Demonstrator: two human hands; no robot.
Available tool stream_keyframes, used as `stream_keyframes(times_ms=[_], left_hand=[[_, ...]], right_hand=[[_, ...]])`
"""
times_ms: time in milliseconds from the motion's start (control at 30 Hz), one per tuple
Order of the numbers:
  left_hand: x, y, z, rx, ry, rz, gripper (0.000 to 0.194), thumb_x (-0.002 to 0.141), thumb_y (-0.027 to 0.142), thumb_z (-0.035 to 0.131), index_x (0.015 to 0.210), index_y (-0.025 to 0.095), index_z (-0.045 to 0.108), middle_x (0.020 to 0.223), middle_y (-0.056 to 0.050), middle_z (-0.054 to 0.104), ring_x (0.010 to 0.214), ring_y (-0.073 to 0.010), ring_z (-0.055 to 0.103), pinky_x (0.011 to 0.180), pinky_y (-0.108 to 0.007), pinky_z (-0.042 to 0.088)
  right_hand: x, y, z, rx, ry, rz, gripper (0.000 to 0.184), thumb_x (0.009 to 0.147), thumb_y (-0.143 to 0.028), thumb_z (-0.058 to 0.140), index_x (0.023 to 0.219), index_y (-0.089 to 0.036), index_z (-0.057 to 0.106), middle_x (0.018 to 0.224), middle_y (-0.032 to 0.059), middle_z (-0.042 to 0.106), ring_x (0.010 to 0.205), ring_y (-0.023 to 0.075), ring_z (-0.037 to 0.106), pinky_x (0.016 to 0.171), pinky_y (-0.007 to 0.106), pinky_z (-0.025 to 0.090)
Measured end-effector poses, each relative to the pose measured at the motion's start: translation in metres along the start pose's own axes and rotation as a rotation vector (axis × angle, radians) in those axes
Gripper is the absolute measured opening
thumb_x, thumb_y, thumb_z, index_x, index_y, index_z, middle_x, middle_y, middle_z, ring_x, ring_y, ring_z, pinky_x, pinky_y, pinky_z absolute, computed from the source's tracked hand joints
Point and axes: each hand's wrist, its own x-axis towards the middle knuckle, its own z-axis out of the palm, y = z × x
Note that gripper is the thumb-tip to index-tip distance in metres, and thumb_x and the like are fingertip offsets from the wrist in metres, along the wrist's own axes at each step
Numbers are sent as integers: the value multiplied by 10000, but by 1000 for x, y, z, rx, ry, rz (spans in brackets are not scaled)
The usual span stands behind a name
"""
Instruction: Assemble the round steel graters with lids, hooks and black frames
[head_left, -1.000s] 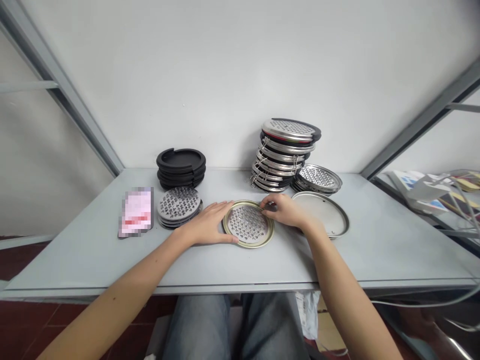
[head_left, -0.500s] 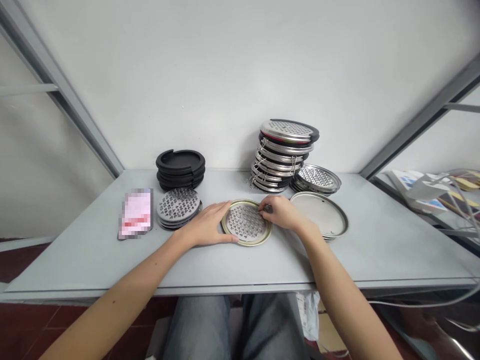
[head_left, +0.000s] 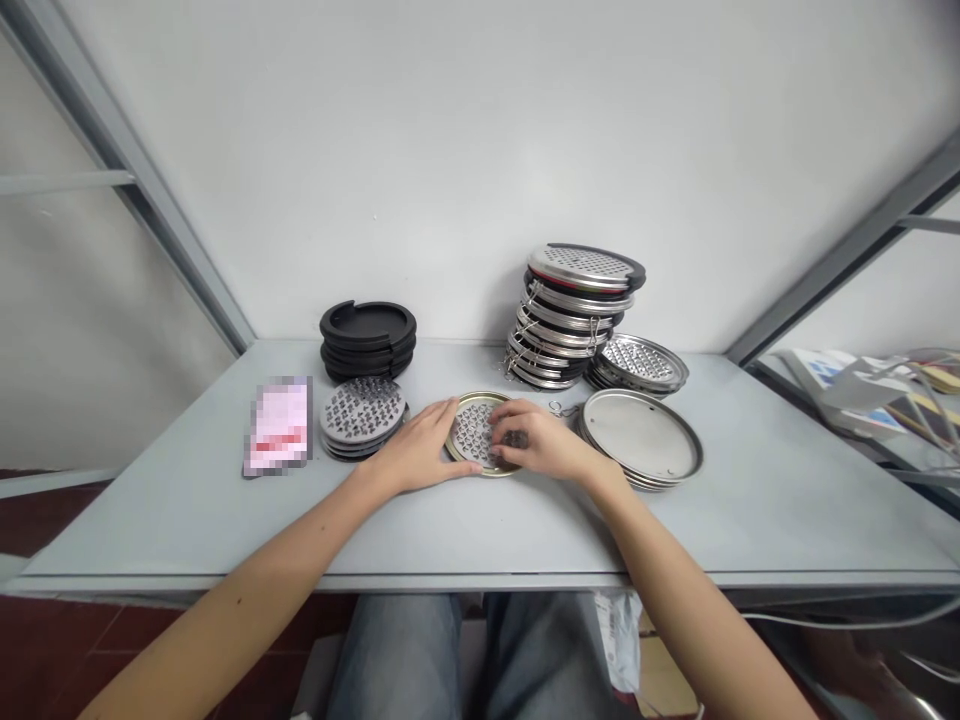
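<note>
A round grater plate (head_left: 472, 432) with punched teeth lies in a gold-coloured rim on the table. My left hand (head_left: 420, 446) spans its left side, thumb and fingers stretched along the rim and holding it. Over the plate's right part is my right hand (head_left: 536, 438), fingers curled and thumb close to them. Something small and dark shows between them, too unclear to name. Just left of my left hand stands a stack of grater discs (head_left: 363, 410). Right of my right hand are stacked round metal trays (head_left: 637, 435), with a small metal wire loop (head_left: 555, 407) beside them.
Black ring-shaped holders (head_left: 367, 340) are stacked at the back left. A tall leaning stack of graters with wire clips (head_left: 570, 315) stands near the wall, beside more grater plates (head_left: 641, 362). A blurred pink-screened phone-like object (head_left: 277, 425) lies at left.
My right hand has moved left from the plate's right rim to over its teeth. The wire loop beside the trays has come into view. My left hand stays on the rim.
</note>
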Motion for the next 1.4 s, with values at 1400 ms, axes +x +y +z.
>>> stream_keyframes(times_ms=[1400], left_hand=[[1, 1, 11, 69, 94, -93, 1069, 767, 618, 617, 1490, 48, 74, 1500, -284, 267, 1380, -383, 313, 1089, -509, 317]], right_hand=[[-3, 19, -1, 14, -10, -4, 89, 781, -157, 656, 803, -205, 727, 1103, 78, 630, 1020, 206, 603, 934, 341, 452]])
